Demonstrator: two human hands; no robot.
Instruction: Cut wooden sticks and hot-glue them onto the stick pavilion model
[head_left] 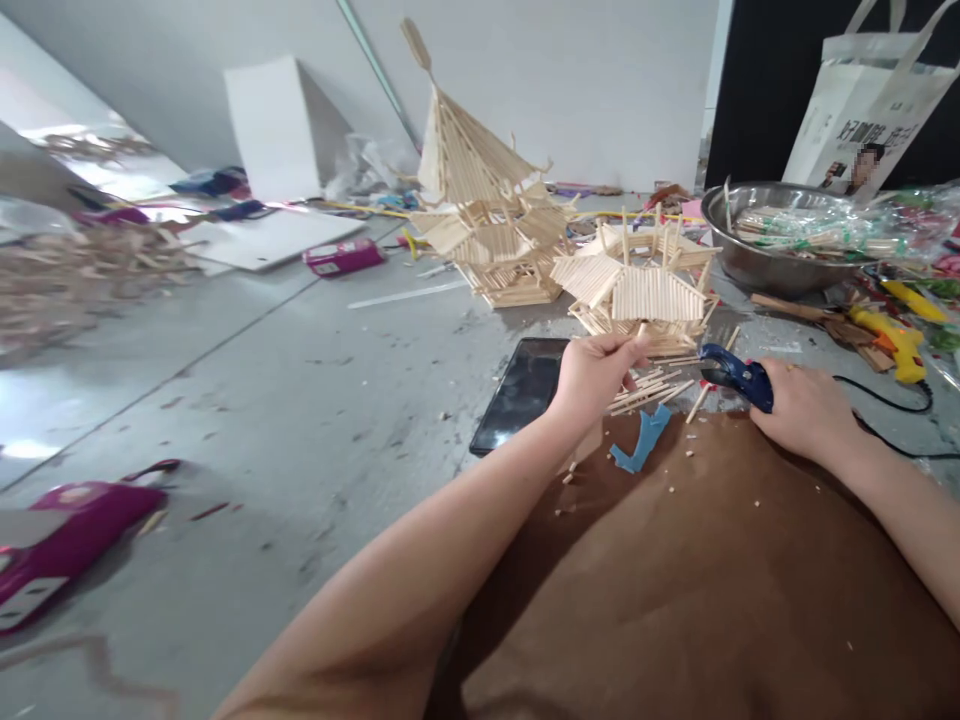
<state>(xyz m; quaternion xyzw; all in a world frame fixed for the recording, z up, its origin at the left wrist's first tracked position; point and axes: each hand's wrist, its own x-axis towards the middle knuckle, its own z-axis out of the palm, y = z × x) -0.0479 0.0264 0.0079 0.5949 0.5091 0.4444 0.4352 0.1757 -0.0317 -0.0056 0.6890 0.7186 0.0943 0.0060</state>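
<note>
My left hand (596, 375) is closed around a thin wooden stick at the front edge of a small stick-built roof model (645, 290). My right hand (806, 408) grips a blue glue gun (736, 374), whose nozzle points left toward that stick. Loose wooden sticks (651, 392) lie on the floor between both hands. A taller stick pagoda (480, 200) stands behind the small model. A black phone (521, 392) lies flat just left of my left hand. A blue plastic piece (641, 440) rests on the brown cloth (712, 580) over my lap.
A metal bowl (757, 262) of sticks and plastic wrap sits at the right, with a yellow tool (896, 345) and a white tote bag (870, 100) nearby. A magenta box (64, 535) lies lower left, another (343, 256) farther back. White boards (274, 130) lean on the wall.
</note>
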